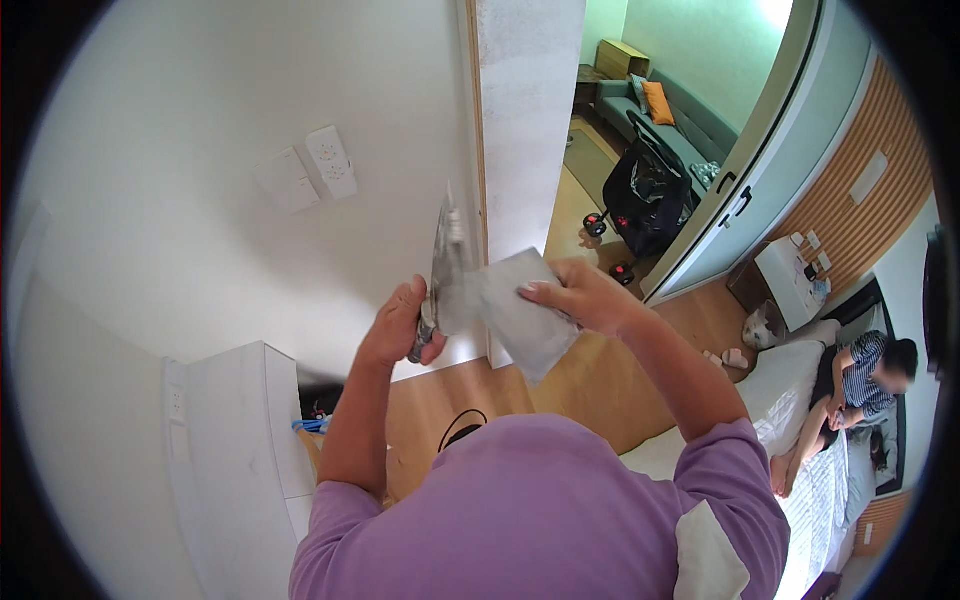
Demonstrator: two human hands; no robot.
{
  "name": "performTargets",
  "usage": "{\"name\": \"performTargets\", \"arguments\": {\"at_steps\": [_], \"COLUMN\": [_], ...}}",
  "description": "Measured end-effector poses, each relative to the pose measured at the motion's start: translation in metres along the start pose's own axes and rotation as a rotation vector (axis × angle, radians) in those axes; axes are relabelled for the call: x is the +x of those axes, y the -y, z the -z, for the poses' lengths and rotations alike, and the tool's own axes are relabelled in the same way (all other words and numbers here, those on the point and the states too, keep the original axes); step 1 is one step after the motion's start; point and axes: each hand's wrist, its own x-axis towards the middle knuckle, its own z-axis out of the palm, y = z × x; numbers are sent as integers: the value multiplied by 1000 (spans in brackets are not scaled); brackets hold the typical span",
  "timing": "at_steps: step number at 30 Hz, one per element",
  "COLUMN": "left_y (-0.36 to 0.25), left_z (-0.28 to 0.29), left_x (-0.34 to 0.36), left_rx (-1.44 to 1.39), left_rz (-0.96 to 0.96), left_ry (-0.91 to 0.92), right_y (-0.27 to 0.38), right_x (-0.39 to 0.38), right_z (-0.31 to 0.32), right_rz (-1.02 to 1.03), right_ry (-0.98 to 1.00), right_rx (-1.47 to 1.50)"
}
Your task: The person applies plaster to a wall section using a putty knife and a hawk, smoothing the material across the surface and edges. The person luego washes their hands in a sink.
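Note:
My left hand (397, 320) is closed round the grimy handle of a putty trowel (447, 275), its grey-smeared blade tilted upright before the white wall (220, 120). My right hand (585, 297) grips a flat, square grey blade (522, 330) by its upper right part, thumb over its face; any handle on it is hidden. The two tools nearly meet, and I cannot tell whether they touch. A socket (331, 160) and a switch plate (287, 185) are on the wall beyond, left of a rough white wall edge (510, 120).
A doorway at upper right shows a black stroller (645, 195) and a sofa (710, 130). At right, a person (862, 380) sits on a bed (790, 410) beside a white nightstand (785, 270). A white cabinet (235, 460) stands at lower left.

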Motion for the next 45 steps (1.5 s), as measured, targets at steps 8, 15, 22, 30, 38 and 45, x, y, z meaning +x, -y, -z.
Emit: {"name": "performTargets", "arguments": {"at_steps": [8,15,22,30,38,45], "left_y": [5,-17,-21,18,53,59], "left_z": [-48,-68,-67,-43,-40,-22], "left_x": [22,13,0,-20,-36,-49], "left_rx": [227,685,1127,1290,1113,1073], "left_rz": [-296,-238,-266,-8,-7,34], "left_ry": [-495,-301,-195,-133,-196,-208], "right_y": [-11,-27,-17,140,203,181], "right_x": [-25,5,14,17,92,137], "right_z": [-11,-5,0,54,67,32], "right_rz": [311,397,529,649,852,838], "right_ry": [-735,-698,-767,-930,-1314,-1253], "right_rx": [617,386,202,-458,-1074,-1207]}}
